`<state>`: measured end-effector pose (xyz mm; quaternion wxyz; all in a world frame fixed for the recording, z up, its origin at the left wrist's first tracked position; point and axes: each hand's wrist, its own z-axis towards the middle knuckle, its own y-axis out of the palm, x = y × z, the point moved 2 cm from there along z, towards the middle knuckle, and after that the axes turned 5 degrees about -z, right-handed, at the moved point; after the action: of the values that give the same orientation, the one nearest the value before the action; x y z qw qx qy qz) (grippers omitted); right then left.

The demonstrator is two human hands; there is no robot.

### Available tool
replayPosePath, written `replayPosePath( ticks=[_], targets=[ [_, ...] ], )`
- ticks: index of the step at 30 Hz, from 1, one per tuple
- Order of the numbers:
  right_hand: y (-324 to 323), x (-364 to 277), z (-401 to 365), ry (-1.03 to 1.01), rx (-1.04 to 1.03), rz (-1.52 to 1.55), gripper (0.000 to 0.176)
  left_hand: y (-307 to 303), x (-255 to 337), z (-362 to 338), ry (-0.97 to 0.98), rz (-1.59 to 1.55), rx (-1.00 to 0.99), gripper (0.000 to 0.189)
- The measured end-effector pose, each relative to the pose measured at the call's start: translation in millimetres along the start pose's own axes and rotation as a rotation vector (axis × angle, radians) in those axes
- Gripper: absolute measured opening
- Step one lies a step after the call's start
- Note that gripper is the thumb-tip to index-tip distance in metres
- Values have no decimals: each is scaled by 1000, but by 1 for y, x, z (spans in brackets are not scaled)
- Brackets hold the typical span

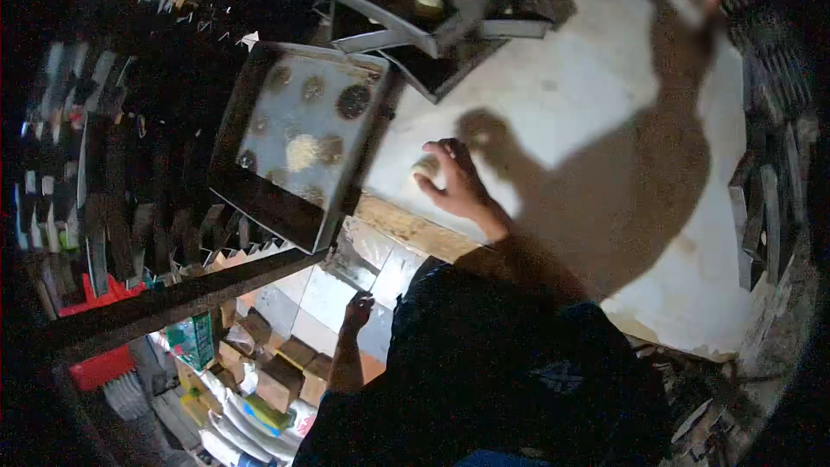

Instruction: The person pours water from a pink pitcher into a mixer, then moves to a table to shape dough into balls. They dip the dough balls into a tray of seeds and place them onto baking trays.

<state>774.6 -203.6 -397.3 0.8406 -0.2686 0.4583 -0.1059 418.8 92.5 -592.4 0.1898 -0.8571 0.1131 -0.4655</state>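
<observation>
My right hand (456, 180) is closed round a pale dough ball (424, 170) on the white work surface (553, 78). The thumb and bent fingers cup the ball, and part of it is hidden behind them. Lower down, beside my body, my left hand (356, 311) hangs over the tiled floor with loosely bent fingers and nothing visible in it. To the left of my right hand, a deep metal tray (347, 175) stands tilted in view. A lump of pale dough (303, 153) lies in it among several dark round marks.
At the top, a dark baking tray (372, 9) carries several dough balls, with more trays under it. Another person's hands (705, 13) reach in at the upper right. Cardboard boxes (281, 380) and a red brush (104, 367) are at floor level on the left.
</observation>
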Motion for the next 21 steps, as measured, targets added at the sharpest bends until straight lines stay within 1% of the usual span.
replayPosePath(
  ticks=[1, 2, 3, 4, 5, 6, 7, 8, 9, 10, 11, 13, 14, 15, 16, 17, 19, 20, 21],
  targets=[
    [22, -4, 1, -3, -8, -42, 41, -8, -40, 0, -285, -203, 82, 7],
    [55, 2, -12, 184, -229, 3, 37, -18, -48, -1, -110, -13, 132, 8],
    [81, 17, -28, -28, -118, -100, 27, -30, -51, -2, 69, 178, 193, 9],
    [83, 16, -34, -106, -54, -143, 19, -35, -106, 3, -275, -69, 308, 12],
    [78, 15, -39, -18, -123, -96, 18, -41, -110, 7, -200, -30, 304, 17],
    [68, 17, -47, -161, -88, -243, 19, -42, -154, 12, -242, -208, 384, 19],
    [78, 53, -74, -78, -78, -315, 18, -48, -109, 3, -83, 373, 290, 21],
    [52, 29, -67, -61, 107, -248, 21, -35, -175, 25, 19, 136, 421, 20],
    [44, 31, -57, -233, 175, -246, 17, -34, -139, 15, -315, -178, 487, 18],
    [38, 27, -34, -224, 134, -175, 10, -29, -134, 25, -194, 75, 500, 18],
    [26, 23, -15, -175, -9, -373, 8, -21, -130, 27, -83, 331, 507, 17],
    [52, 37, 9, -89, 115, -497, 10, -3, -115, 30, 188, 153, 439, 16],
    [57, 21, 18, -76, 75, -536, 11, 17, -143, 49, 197, 118, 471, 21],
    [64, 3, 26, -58, 37, -572, 11, 27, -137, 51, -5, -399, 424, 25],
    [71, -6, 22, -125, 64, -536, 10, 31, -124, 51, -62, -466, 374, 19],
    [73, -3, 9, -121, 71, -536, 10, 31, -113, 50, -121, -523, 323, 15],
    [80, 20, -25, -338, 139, -323, 11, 27, -105, 52, -149, -344, 345, 15],
    [88, 59, -47, -303, 101, -191, 14, 16, -98, 54, 140, -245, 409, 17],
    [37, -1, -9, -320, 85, -208, 16, 8, -94, 54, 429, -147, 464, 18]
  ],
)
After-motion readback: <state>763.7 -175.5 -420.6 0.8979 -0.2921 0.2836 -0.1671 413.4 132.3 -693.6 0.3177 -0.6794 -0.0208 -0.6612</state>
